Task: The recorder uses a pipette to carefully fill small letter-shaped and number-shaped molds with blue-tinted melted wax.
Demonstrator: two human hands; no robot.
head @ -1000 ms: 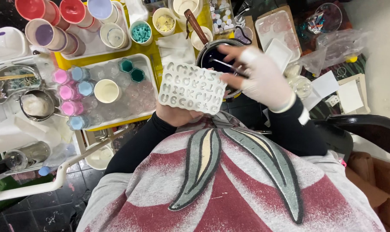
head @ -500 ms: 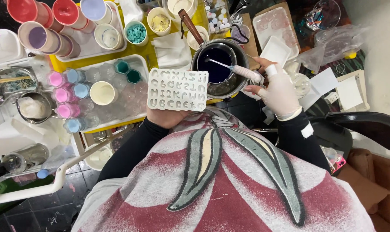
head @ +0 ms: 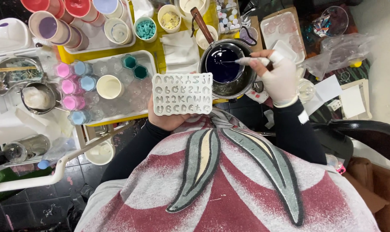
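Centrally, left hand point(head: 167, 120) gripping white letter mould point(head: 182, 93) from beneath, fingers mostly hidden, gloved right hand point(head: 280, 78) right of centre pinching thin stick point(head: 242, 61), tip over dark blue liquid in metal pot point(head: 226, 66), pastel cups point(head: 74, 92) at left

The left hand point(head: 169, 120) is almost wholly hidden under the mould point(head: 183, 93) it holds, so only its heel shows and its fingers cannot be made out. The right hand point(head: 278, 77) covers most of the dropper point(head: 251, 61), whose thin tip over the pot point(head: 229, 68) is too fine to tell whether it touches the blue liquid. Beyond the left hand, the cups point(head: 79, 8) are cut off by the top edge.
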